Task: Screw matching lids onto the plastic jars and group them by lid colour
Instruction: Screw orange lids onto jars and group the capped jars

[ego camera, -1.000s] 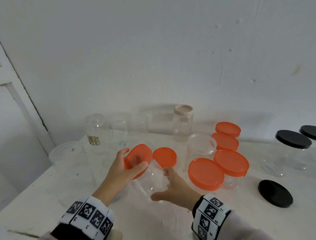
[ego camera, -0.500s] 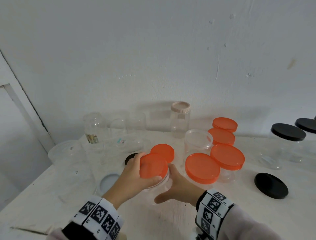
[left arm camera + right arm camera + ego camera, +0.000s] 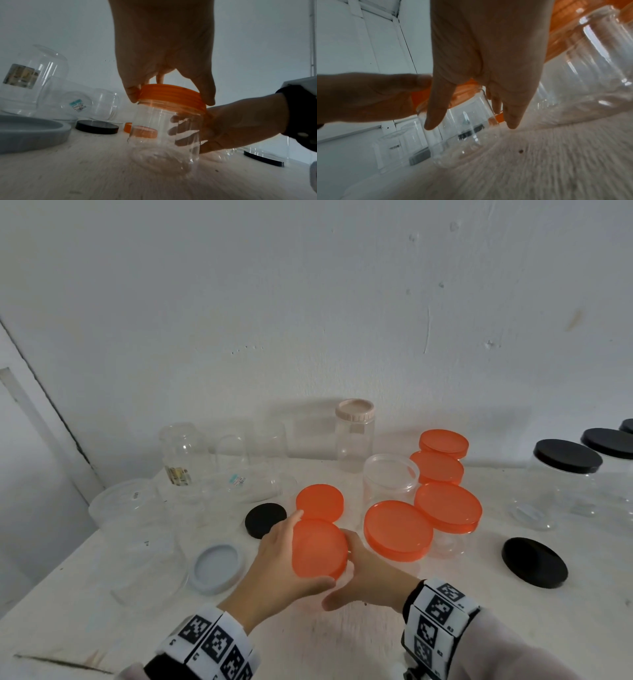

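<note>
A small clear plastic jar point(image 3: 164, 136) stands upright on the white table point(image 3: 308, 645) in front of me. An orange lid point(image 3: 318, 547) sits on its mouth. My left hand point(image 3: 277, 563) comes from above and grips the lid's rim point(image 3: 171, 94) between thumb and fingers. My right hand point(image 3: 373, 577) wraps the jar's right side, its fingers showing through the clear wall point(image 3: 462, 142). In the head view the lid and both hands hide the jar's body.
Close behind lies a loose orange lid point(image 3: 319, 502). Several orange-lidded jars point(image 3: 397, 530) and an open clear jar point(image 3: 390, 477) crowd the right. Loose black lids point(image 3: 265, 520) point(image 3: 534, 566), a grey lid point(image 3: 216, 568), lidless clear jars point(image 3: 185, 453) left, black-lidded jars point(image 3: 567, 457) far right.
The jar was tilted with the orange lid held at its mouth; now it stands upright with the lid on top. My left hand has turned around the lid's rim.
</note>
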Demonstrator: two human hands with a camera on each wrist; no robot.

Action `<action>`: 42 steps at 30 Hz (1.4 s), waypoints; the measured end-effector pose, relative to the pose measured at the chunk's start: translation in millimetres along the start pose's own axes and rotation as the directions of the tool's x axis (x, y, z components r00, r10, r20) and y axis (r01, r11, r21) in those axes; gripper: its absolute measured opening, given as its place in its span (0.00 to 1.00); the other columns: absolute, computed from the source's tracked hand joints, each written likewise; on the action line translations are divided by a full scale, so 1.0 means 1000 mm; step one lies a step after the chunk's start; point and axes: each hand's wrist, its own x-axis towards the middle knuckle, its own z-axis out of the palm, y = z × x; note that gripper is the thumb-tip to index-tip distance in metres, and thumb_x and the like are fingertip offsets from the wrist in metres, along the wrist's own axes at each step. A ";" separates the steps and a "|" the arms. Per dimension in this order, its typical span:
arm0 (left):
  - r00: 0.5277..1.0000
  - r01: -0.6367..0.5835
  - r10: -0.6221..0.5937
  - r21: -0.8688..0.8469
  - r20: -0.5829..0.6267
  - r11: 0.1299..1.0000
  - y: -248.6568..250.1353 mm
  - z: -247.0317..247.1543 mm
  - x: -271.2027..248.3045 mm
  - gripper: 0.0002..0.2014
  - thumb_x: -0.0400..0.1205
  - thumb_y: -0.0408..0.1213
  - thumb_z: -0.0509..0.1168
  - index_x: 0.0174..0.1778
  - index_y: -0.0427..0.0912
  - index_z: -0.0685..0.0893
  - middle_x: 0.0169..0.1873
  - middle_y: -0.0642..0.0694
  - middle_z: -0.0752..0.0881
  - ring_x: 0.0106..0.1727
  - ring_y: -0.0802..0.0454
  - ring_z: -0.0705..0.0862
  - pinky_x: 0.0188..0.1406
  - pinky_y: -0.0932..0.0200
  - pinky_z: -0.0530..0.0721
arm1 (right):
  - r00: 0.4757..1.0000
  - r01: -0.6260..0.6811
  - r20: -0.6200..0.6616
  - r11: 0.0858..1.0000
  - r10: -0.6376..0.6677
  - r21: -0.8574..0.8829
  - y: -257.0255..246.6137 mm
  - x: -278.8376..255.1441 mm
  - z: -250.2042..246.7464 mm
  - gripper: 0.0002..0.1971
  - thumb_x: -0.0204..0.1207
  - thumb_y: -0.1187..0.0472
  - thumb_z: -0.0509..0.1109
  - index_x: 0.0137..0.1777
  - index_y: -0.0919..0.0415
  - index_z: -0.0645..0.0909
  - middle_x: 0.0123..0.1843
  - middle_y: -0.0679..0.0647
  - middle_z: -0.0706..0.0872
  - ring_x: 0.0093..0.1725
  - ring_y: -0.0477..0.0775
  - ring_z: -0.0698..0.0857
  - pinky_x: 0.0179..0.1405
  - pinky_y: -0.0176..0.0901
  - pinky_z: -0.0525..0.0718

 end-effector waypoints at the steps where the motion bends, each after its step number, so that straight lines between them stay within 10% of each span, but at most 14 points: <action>1: 1.000 0.006 -0.005 -0.044 0.019 0.999 -0.002 -0.001 0.000 0.62 0.61 0.61 0.80 0.81 0.64 0.42 0.73 0.63 0.57 0.72 0.60 0.62 0.68 0.59 0.68 | 1.000 0.006 0.006 1.000 -0.006 -0.015 -0.003 -0.003 -0.003 0.62 0.59 0.57 0.86 0.83 0.45 0.43 0.77 0.49 0.67 0.73 0.52 0.71 0.72 0.50 0.75; 6: 0.986 0.097 -0.061 -0.235 0.157 0.967 -0.016 -0.008 0.000 0.71 0.56 0.55 0.83 0.79 0.65 0.32 0.70 0.63 0.59 0.67 0.65 0.70 0.61 0.70 0.75 | 0.990 0.128 0.082 0.973 -0.114 -0.193 -0.030 -0.011 -0.019 0.63 0.61 0.54 0.84 0.83 0.40 0.37 0.84 0.40 0.46 0.78 0.47 0.58 0.69 0.41 0.65; 11: 0.970 0.145 -0.068 -0.327 0.235 0.934 -0.028 -0.004 0.003 0.66 0.65 0.35 0.83 0.80 0.62 0.34 0.64 0.71 0.61 0.63 0.66 0.73 0.52 0.75 0.78 | 0.962 0.212 0.259 0.827 -0.083 -0.521 -0.068 0.003 -0.027 0.55 0.66 0.55 0.82 0.84 0.44 0.47 0.82 0.42 0.53 0.79 0.52 0.59 0.76 0.53 0.67; 17: 0.965 0.161 -0.082 -0.316 0.248 0.935 -0.028 -0.004 0.006 0.60 0.61 0.38 0.83 0.80 0.56 0.47 0.71 0.57 0.66 0.71 0.57 0.72 0.59 0.70 0.78 | 0.949 0.220 0.313 0.621 0.043 -0.752 -0.094 0.022 -0.024 0.53 0.64 0.51 0.82 0.82 0.38 0.51 0.80 0.46 0.60 0.78 0.57 0.62 0.70 0.67 0.72; 28: 0.972 0.154 -0.069 -0.385 0.225 0.910 -0.037 0.000 0.003 0.52 0.61 0.39 0.84 0.73 0.62 0.57 0.71 0.58 0.71 0.72 0.56 0.72 0.72 0.51 0.77 | 0.989 0.014 0.103 0.621 0.107 -0.784 -0.086 0.025 -0.010 0.56 0.55 0.22 0.72 0.78 0.53 0.60 0.69 0.55 0.69 0.58 0.57 0.75 0.59 0.56 0.81; 34: 0.972 0.144 -0.067 -0.345 0.226 0.928 -0.034 -0.001 0.002 0.54 0.62 0.40 0.84 0.75 0.61 0.53 0.72 0.57 0.70 0.74 0.56 0.72 0.73 0.53 0.75 | 0.955 0.111 0.239 0.539 0.173 -0.835 -0.103 0.023 -0.013 0.57 0.61 0.36 0.80 0.82 0.35 0.45 0.81 0.54 0.58 0.79 0.66 0.60 0.68 0.73 0.71; 42: 0.973 0.144 -0.068 -0.354 0.219 0.924 -0.035 -0.001 0.002 0.52 0.65 0.38 0.83 0.76 0.60 0.54 0.73 0.56 0.71 0.74 0.56 0.72 0.74 0.51 0.75 | 0.969 0.128 0.224 0.560 0.106 -0.819 -0.098 0.028 -0.011 0.49 0.62 0.30 0.75 0.81 0.35 0.53 0.73 0.53 0.65 0.72 0.64 0.67 0.62 0.65 0.77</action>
